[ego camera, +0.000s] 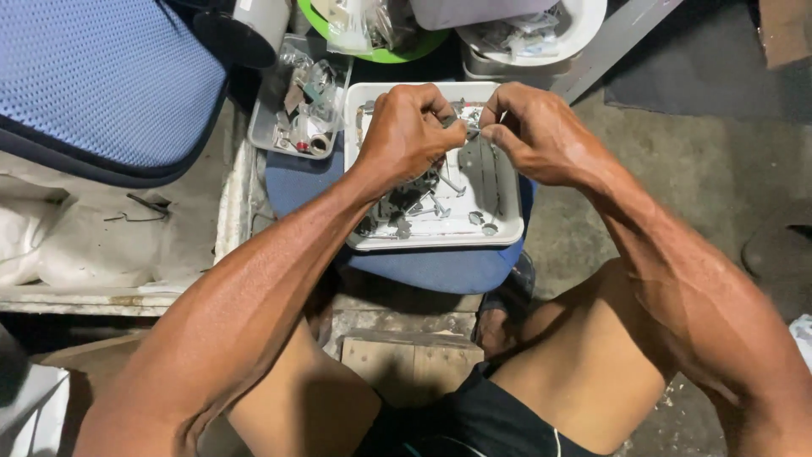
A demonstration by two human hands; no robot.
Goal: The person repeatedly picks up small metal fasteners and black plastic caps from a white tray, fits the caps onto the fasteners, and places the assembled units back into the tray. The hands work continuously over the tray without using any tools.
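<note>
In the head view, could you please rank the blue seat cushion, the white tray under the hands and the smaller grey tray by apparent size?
1. Blue seat cushion, though cut off by the frame.
2. White tray.
3. Grey tray, partly hidden by its contents.

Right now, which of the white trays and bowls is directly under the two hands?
The square white tray on the blue stool, holding small metal parts. Both the left hand and right hand work above it; the white bowl lies farther back.

Dull grey metal screws (441, 206) lie in a glossy white plastic tray (507, 227) above rough concrete floor (719, 169).
</note>
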